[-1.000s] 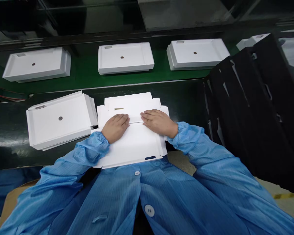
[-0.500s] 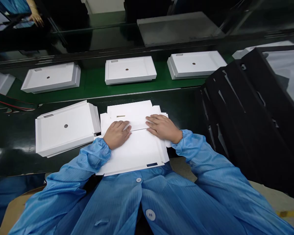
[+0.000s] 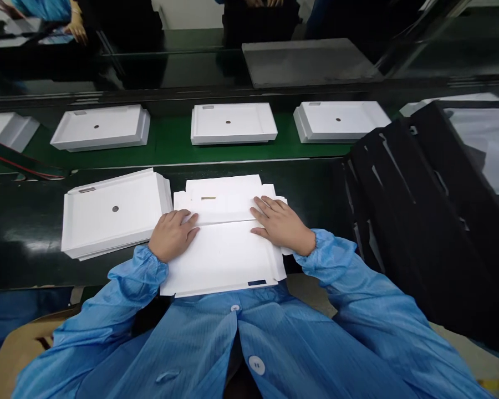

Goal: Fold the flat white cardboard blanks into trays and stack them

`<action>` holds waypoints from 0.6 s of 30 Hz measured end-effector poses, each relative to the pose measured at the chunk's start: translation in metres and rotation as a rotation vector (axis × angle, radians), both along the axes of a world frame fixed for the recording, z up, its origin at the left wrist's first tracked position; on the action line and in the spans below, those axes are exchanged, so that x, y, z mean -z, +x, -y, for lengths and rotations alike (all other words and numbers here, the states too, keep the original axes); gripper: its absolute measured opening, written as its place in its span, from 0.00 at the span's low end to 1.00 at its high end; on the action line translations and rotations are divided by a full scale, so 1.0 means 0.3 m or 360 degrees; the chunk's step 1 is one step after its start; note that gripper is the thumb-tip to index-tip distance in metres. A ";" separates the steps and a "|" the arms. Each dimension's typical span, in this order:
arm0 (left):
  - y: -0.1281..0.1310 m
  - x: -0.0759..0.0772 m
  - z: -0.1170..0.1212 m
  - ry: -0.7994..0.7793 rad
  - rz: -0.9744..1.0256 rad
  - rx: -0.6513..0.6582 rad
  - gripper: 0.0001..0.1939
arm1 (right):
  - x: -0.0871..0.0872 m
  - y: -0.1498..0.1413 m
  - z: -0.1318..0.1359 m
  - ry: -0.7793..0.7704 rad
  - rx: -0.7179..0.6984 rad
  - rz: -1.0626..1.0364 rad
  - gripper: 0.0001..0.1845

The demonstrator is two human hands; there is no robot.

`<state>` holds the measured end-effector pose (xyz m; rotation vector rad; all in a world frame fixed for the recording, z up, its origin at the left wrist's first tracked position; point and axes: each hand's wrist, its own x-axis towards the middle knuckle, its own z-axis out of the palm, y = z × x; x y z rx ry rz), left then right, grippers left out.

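Observation:
A flat white cardboard blank with slots and edge flaps lies in front of me, its near edge against my blue coat. A crease runs across it from left to right. My left hand rests on its left edge, fingers apart, near the crease. On the right side, my right hand lies flat with spread fingers over the crease. Neither hand is wrapped round anything. Just left of the blank sits a stack of folded white cardboard trays, the top one with a small round hole.
Folded white trays stand in a row on the green conveyor beyond the dark table. A black slotted bin with white sheets blocks the right side. Other people's hands show at the far side.
My left hand has slid left along the blank, from near its middle to its left edge. My right hand has shifted slightly, fingers spreading a little. The view has tilted up slightly.

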<state>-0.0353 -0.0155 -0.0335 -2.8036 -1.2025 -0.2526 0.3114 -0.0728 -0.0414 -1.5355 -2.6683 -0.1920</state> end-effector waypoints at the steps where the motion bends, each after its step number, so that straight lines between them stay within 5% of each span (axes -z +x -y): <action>1: -0.012 0.004 0.006 -0.0016 -0.0003 -0.0009 0.20 | -0.005 -0.018 0.000 -0.0002 -0.0025 -0.0012 0.31; 7: -0.013 0.045 0.029 -0.0001 0.0056 -0.0042 0.18 | -0.028 -0.236 -0.063 -0.0130 -0.0374 -0.0216 0.36; 11: -0.011 0.065 0.033 0.0015 0.0154 -0.0064 0.17 | 0.001 -0.360 -0.113 -0.0232 -0.0382 -0.0279 0.36; 18: -0.010 0.085 0.047 -0.0033 0.0295 -0.0061 0.15 | 0.040 -0.374 -0.110 -0.0287 -0.0353 -0.0331 0.33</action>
